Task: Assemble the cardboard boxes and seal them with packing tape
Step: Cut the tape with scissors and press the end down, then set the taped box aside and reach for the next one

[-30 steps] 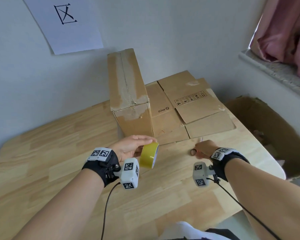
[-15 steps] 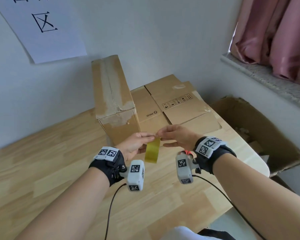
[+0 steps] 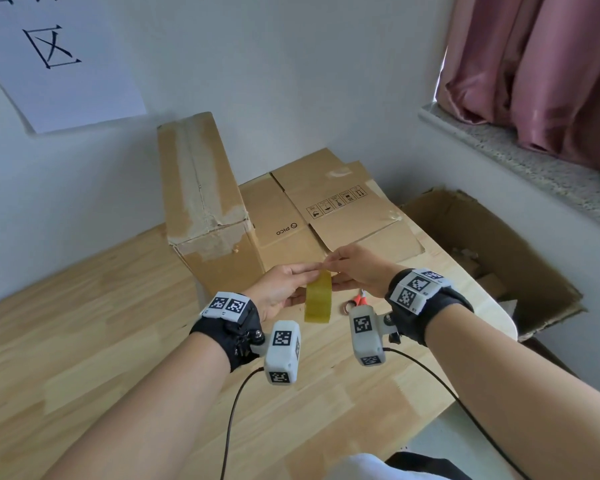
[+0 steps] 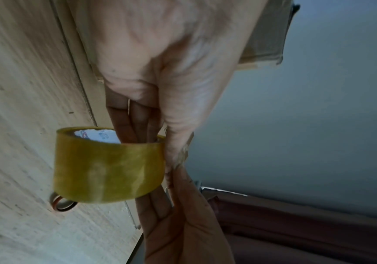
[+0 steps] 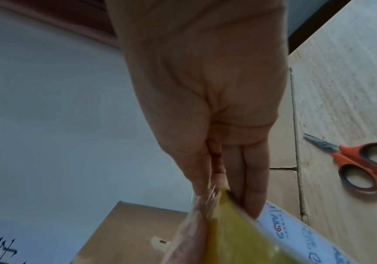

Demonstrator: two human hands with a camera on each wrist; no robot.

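Nearest, above the pale wooden plank surface (image 3: pixel 84 358), both hands meet around a translucent yellow-brown roll of packing tape with a white printed core (image 3: pixel 319 296). The left hand (image 3: pixel 279 289) comes in from about eight o'clock with its fingers (image 4: pixel 126 123) threaded through the core and the thumb laid along the outer wrap, so the roll hangs on them, probably free to turn as tape is drawn off. The right hand (image 3: pixel 355 270), from four o'clock, pinches the top edge of the roll between thumb and fingers (image 5: pixel 248 182), apparently picking at the loose end of the tape to lift it; whether the end has come free I cannot tell, though the right wrist view shows a thin clear film at the thumb tip. The roll is held clear of the surface, wound smooth and glossy, its core lettered in blue and red. Just beyond the right wrist, at two o'clock, orange-handled steel scissors (image 5: pixel 350 160) lie flat on the surface within reach, presumably for cutting. Further off at twelve o'clock stands a long, closed brown cardboard box (image 3: pixel 201 202) with old tape along its top seam, and beside it, at one o'clock, flattened brown cardboard boxes (image 3: pixel 343 209) lie stacked, yet to be assembled.
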